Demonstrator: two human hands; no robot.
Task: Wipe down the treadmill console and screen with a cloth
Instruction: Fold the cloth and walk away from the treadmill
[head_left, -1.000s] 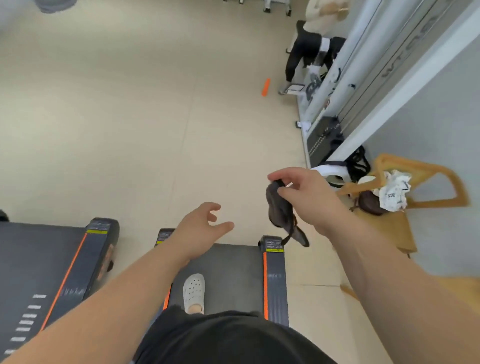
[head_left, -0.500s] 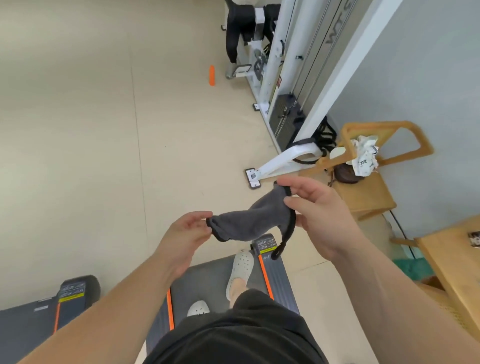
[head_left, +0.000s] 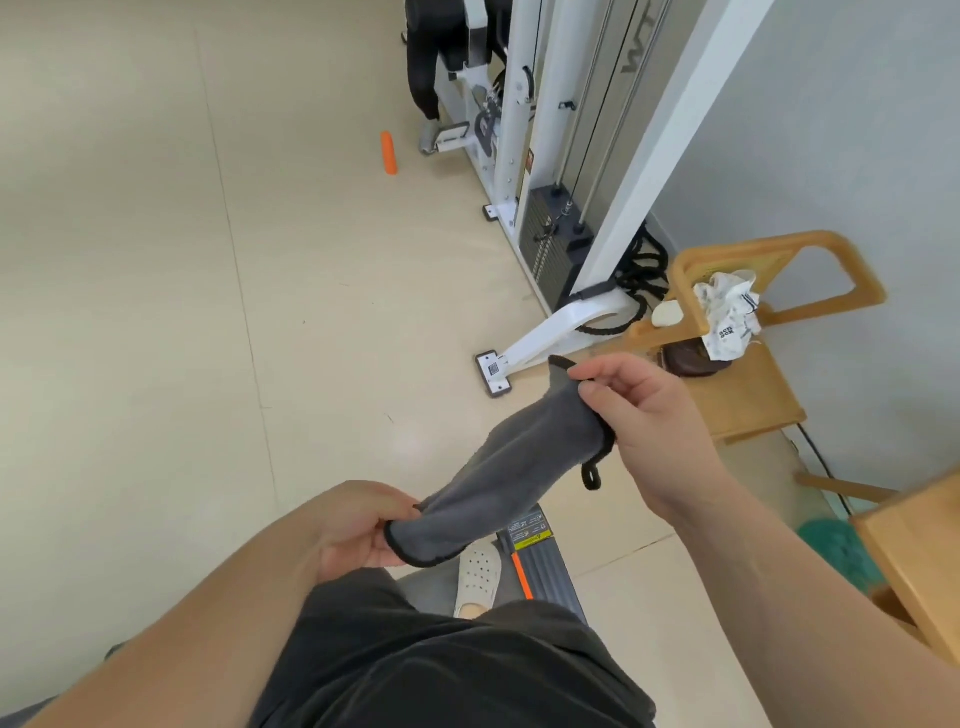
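A grey cloth (head_left: 498, 478) with a dark edge and a small loop is stretched between both hands in front of my waist. My left hand (head_left: 353, 530) pinches its lower end. My right hand (head_left: 644, 421) grips its upper end, higher and to the right. Below the cloth lies the rear end of a treadmill deck (head_left: 540, 566) with an orange stripe, and my foot in a white clog (head_left: 480, 574) stands on it. The treadmill console and screen are out of view.
A white cable weight machine (head_left: 550, 171) stands along the right wall, its foot (head_left: 493, 371) reaching onto the beige floor. A wooden chair (head_left: 748, 395) holds a crumpled white bag (head_left: 727, 317). A wooden table corner (head_left: 919, 561) is at the right edge. An orange object (head_left: 388, 152) lies on the floor.
The view has swung right and nearer the weight machine. My hands have pulled the cloth further apart, the left hand lower, the right hand higher.
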